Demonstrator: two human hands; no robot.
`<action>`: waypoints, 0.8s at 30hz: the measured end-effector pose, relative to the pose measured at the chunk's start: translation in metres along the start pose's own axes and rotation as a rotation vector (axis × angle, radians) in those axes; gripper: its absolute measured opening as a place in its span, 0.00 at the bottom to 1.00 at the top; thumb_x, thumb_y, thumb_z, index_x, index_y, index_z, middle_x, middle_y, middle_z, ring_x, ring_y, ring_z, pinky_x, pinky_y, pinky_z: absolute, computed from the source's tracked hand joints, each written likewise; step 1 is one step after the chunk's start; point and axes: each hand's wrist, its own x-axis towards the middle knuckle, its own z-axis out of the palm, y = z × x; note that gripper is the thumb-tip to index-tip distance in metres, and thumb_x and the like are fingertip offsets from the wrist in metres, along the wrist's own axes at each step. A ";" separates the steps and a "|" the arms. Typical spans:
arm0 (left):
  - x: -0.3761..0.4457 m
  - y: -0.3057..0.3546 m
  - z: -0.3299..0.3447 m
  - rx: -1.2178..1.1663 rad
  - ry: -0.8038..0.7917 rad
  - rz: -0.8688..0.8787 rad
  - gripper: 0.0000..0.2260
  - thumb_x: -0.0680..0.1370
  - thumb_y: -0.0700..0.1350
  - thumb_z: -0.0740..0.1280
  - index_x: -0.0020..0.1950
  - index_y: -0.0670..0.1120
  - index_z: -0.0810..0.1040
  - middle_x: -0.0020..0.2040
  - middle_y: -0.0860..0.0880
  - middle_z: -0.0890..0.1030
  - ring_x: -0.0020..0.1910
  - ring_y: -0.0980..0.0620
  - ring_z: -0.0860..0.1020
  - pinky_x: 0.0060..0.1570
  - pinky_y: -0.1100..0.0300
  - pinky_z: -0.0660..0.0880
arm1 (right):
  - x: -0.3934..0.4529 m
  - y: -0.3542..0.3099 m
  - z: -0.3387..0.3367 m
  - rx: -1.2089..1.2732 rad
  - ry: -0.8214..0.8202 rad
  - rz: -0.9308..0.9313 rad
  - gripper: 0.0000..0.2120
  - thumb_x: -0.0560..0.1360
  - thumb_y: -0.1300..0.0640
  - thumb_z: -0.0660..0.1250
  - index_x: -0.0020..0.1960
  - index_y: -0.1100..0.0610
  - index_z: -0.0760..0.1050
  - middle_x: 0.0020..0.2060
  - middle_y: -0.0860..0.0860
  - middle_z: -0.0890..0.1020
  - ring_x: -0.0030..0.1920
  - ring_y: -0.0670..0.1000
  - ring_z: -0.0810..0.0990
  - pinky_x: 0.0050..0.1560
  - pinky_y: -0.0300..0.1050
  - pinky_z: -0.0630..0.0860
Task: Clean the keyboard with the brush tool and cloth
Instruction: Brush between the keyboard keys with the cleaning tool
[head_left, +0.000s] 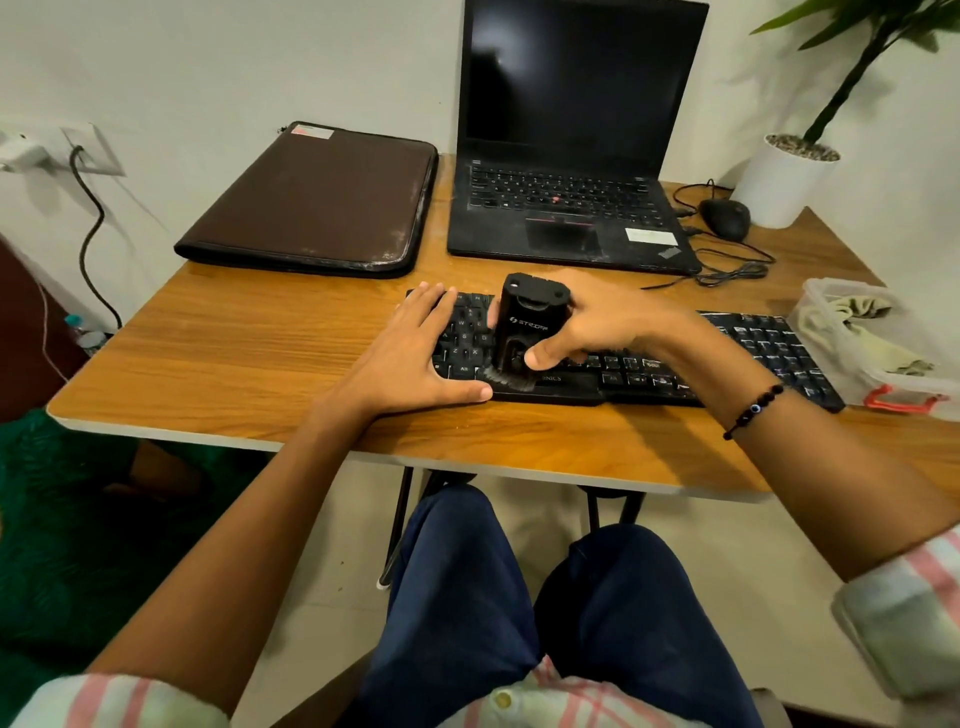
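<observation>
The keyboard (727, 358) lies along the table's (234, 353) near edge. The left hand (415, 353) presses flat, fingers straight, on its left end. The right hand (587, 327) grips the brush (524, 332) upright, bristles on the keys. The cloth (852, 322) sits in a tub (909, 384) far right.

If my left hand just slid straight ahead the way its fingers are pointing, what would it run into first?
The left hand lies flat on the keyboard's left end, fingers pointing away and slightly right. It would cross the keyboard's far edge onto bare table, then probably meet the laptop's front left corner, though depth is uncertain.
</observation>
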 end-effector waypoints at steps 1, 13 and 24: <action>0.000 0.000 0.000 0.001 0.001 0.001 0.57 0.61 0.74 0.66 0.78 0.45 0.46 0.79 0.48 0.46 0.77 0.51 0.42 0.74 0.53 0.44 | -0.002 0.002 -0.003 -0.018 -0.021 0.011 0.21 0.65 0.61 0.73 0.57 0.56 0.74 0.47 0.57 0.80 0.37 0.53 0.77 0.31 0.42 0.74; -0.001 0.001 0.000 0.013 0.000 -0.014 0.59 0.57 0.77 0.59 0.78 0.45 0.45 0.79 0.49 0.46 0.77 0.52 0.42 0.75 0.52 0.45 | -0.034 0.028 -0.035 0.009 0.035 0.174 0.22 0.60 0.66 0.70 0.53 0.52 0.78 0.46 0.62 0.82 0.33 0.58 0.76 0.30 0.45 0.70; -0.001 0.000 0.000 0.010 -0.009 -0.008 0.59 0.57 0.77 0.58 0.78 0.46 0.45 0.79 0.49 0.46 0.77 0.52 0.42 0.74 0.53 0.44 | -0.009 0.017 -0.017 0.011 -0.013 0.176 0.21 0.61 0.64 0.70 0.54 0.58 0.75 0.43 0.60 0.81 0.38 0.58 0.75 0.29 0.41 0.70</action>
